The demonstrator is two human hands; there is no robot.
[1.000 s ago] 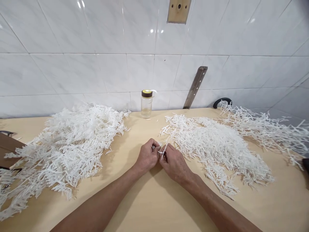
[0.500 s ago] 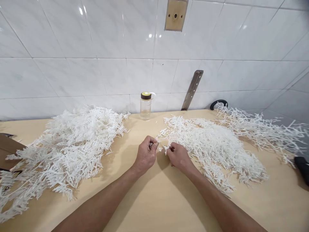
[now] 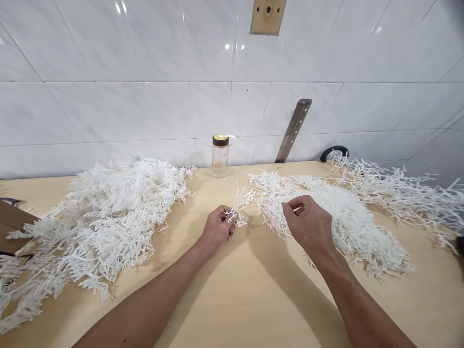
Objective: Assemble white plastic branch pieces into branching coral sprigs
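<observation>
2 bare hands work over a pale wooden surface (image 3: 232,299) set against a white tiled wall (image 3: 145,96). far left, a brown cardboard edge (image 3: 10,220) shows beside a large left heap of white plastic sprigs (image 3: 105,217), which spreads from the near left corner up toward the wall. left hand (image 3: 217,228): fingers curled together and pinched on a small white plastic sprig (image 3: 239,202), whose branches fan up and to the right just above the surface, between the 2 heaps. behind it, at the wall, a clear jar with a brown lid (image 3: 220,155) stands upright. right hand (image 3: 311,224): raised over the near edge of the middle heap of white sprigs (image 3: 326,217), thumb and forefinger brought close at the tips, other fingers loosely curled; whether it pinches anything cannot be told. a metal strip (image 3: 294,129) leans on the wall behind. far right, a looser heap of thin white branches (image 3: 398,198) lies beside a black curved handle (image 3: 333,151).
</observation>
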